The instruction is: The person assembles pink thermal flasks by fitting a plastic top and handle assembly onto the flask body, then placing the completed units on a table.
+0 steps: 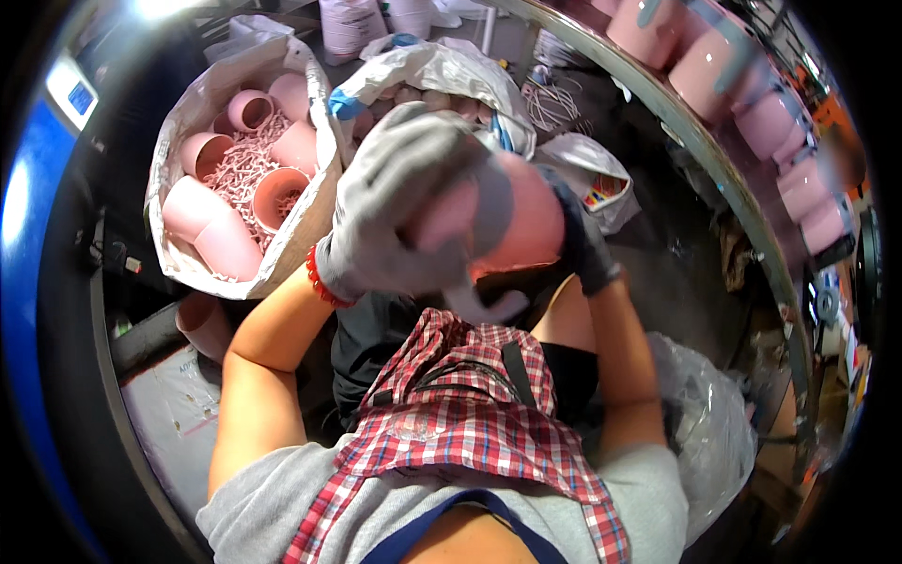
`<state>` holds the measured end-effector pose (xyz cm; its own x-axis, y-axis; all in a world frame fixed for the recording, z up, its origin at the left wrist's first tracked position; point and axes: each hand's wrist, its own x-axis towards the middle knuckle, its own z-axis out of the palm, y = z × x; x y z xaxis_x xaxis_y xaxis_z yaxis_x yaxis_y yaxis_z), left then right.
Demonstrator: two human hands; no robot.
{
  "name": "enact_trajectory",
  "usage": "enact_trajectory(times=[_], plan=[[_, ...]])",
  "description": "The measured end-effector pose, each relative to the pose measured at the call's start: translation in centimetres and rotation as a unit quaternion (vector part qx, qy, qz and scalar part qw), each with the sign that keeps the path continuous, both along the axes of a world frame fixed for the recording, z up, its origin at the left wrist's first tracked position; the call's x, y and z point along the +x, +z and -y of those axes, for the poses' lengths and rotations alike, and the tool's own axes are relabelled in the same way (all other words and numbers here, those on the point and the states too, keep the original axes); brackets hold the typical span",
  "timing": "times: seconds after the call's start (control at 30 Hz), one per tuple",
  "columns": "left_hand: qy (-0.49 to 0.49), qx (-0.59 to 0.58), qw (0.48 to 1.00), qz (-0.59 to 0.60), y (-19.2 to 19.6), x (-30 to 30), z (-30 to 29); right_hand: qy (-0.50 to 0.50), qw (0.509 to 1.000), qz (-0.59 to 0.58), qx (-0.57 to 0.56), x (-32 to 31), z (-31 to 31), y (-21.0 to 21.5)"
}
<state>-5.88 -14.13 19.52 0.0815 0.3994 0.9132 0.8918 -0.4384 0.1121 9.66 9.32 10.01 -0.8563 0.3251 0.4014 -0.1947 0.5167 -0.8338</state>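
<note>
In front of my lap I hold a rounded pink pot (534, 214), tilted, with a smooth, glossy side. My right hand (587, 240), in a dark glove, grips it from the right side. My left hand (399, 193), in a grey glove with a red beaded bracelet at the wrist, is curled over the pot's left part and blurred by motion. Whatever is within its fingers is hidden. A curled greyish-pink shape (496, 306) shows below the pot, too smeared to name. A red plaid apron (470, 404) covers my lap.
To the left stands a white sack (169, 249) with pink pots and pink strips of scrap. A second open sack (451, 61) lies beyond my hands. On the right, a curved-looking table edge (742, 179) carries several pink pots (709, 70). Clear plastic (700, 423) lies beside my right arm.
</note>
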Motion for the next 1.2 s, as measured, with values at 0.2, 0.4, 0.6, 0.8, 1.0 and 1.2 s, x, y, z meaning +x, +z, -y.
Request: enact_trajectory(times=[0.2, 0.4, 0.6, 0.8, 1.0, 1.2], plan=[[-0.316, -0.072, 0.92, -0.22, 1.8, 7.1, -0.7, 0.271, 0.899, 0.208, 0.275, -1.5, -0.9, -7.2], [-0.221, -0.183, 0.958, -0.023, 2.9, 0.9, 0.0, 0.212, 0.968, 0.13, -0.027, 0.5, -1.9, 0.8], [-0.216, -0.21, 0.931, 0.208, 2.8, -0.3, 0.8, 0.212, 0.973, 0.088, 0.017, 4.8, 2.7, 9.9], [-0.133, -0.184, 0.953, 0.199, 2.3, -3.0, 0.3, 0.122, 0.967, -0.027, -0.224, 6.1, 3.7, 12.3], [0.17, -0.078, 0.947, 0.262, -5.1, -11.9, 9.6, -0.193, 0.95, -0.245, 0.004, 7.4, -6.2, 17.8], [0.385, 0.049, 0.792, 0.473, -14.4, -21.9, 29.4, -0.359, 0.888, -0.254, 0.138, 6.7, -21.6, 20.1]])
